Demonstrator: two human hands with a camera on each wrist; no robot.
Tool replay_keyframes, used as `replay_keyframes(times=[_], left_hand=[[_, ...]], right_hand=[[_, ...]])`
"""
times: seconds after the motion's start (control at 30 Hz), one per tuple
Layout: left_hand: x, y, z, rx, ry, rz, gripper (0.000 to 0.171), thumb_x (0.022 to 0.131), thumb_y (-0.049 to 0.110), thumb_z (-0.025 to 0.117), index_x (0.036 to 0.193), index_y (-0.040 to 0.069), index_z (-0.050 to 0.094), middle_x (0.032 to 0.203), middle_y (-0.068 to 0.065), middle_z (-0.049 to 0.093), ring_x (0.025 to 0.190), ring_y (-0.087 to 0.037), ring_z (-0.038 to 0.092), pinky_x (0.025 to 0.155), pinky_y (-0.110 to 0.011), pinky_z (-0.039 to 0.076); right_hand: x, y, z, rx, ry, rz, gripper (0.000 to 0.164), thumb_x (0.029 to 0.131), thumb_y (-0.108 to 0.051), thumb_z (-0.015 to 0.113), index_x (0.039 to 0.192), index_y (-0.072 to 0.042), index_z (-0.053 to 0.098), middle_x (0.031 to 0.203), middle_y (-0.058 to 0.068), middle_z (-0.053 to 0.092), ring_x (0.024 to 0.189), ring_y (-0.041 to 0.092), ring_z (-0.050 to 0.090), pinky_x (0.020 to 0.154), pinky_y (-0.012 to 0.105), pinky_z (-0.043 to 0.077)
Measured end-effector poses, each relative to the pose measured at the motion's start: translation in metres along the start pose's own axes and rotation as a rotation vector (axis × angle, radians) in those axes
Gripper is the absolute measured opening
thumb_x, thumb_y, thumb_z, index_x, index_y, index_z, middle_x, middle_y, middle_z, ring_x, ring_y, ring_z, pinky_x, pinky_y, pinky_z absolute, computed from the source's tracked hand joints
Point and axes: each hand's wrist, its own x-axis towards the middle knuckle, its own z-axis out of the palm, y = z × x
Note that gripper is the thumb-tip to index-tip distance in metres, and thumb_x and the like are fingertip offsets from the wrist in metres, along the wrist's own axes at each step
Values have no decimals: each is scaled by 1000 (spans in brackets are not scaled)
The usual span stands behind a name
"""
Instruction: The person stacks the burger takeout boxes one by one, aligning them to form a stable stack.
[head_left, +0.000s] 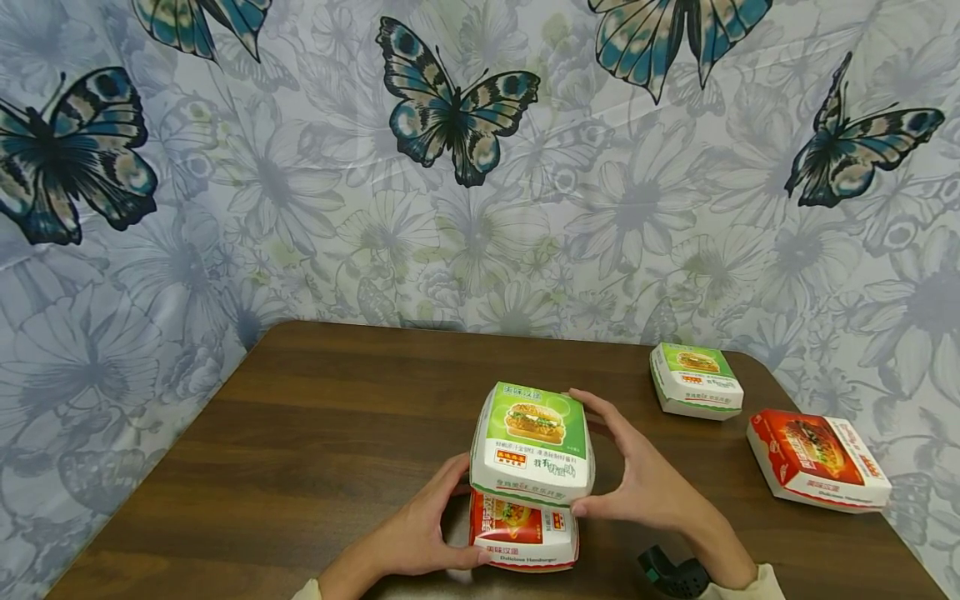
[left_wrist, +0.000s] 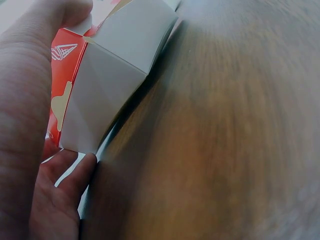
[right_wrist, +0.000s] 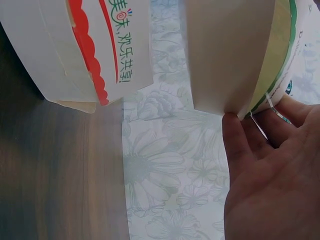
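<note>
Green box (head_left: 532,442) held above a red box (head_left: 525,537)

A person sits or stands at a brown wooden table (head_left: 337,417), seen from head height. The right hand (head_left: 645,479) grips the green box by its right side, thumb at the near lower corner, fingers at the far one. The left hand (head_left: 420,525) holds the red box directly below, thumb on the front, fingers at its left side. In the right wrist view, a gap separates the two boxes. Both are closed cartons printed with burgers, at the table's near side, around the middle.

To the right lie two more cartons: a spare green box (head_left: 697,382) near the far corner and a spare red box (head_left: 817,458) closer, by the right edge. A black device (head_left: 672,573) shows at the right wrist. Behind hangs a pale floral backdrop (head_left: 480,250) with large blue-and-cream butterflies (head_left: 456,117).
</note>
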Motion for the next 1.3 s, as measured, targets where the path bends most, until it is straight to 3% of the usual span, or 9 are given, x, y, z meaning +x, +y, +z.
replay_keyframes(times=[0.13, 0.43, 0.63, 0.77, 1.0, 1.3], left_hand=[[-1, 1, 0, 18, 3, -26, 96, 84, 42, 86, 158, 32, 26, 153, 7, 38, 132, -16, 55, 115, -35, 43], [-1, 2, -1, 55, 12, -6, 97, 83, 44, 85, 159, 33, 26, 153, 7, 38, 131, -16, 55, 114, -37, 44], [-1, 3, -1, 44, 9, -16, 97, 83, 44, 86, 158, 34, 26, 152, 8, 39, 130, -15, 56, 113, -36, 45], [-2, 3, -1, 42, 12, -22, 97, 83, 44, 86, 158, 35, 26, 151, 9, 39, 129, -15, 56, 112, -37, 45], [-1, 2, 0, 49, 20, 20, 97, 82, 42, 87, 158, 34, 27, 153, 8, 39, 128, -14, 57, 112, -34, 45], [-1, 1, -1, 58, 25, 55, 99, 82, 39, 88, 159, 31, 26, 155, 5, 37, 125, -12, 58, 110, -32, 45]], right_hand=[[0, -1, 0, -1, -29, 13, 119, 69, -23, 97, 163, -31, 25, 162, -3, 36, 140, 18, 47, 113, 38, 44], [-1, -1, 0, 17, -85, -8, 117, 69, -24, 97, 162, -28, 26, 163, -3, 36, 139, 21, 49, 113, 33, 42], [-2, -2, 0, 19, -114, -14, 117, 69, -24, 97, 162, -26, 25, 164, 0, 35, 140, 22, 49, 113, 40, 43], [-2, -2, -1, 26, -139, -6, 117, 71, -24, 96, 162, -28, 24, 164, 1, 34, 141, 22, 47, 113, 36, 43], [-3, -6, -1, 13, -175, 13, 118, 70, -28, 97, 162, -30, 24, 163, -4, 34, 142, 23, 45, 112, 45, 44], [-2, -3, -1, 31, -210, -9, 123, 68, -28, 98, 164, -29, 21, 164, 3, 33, 141, 27, 46, 111, 35, 44]])
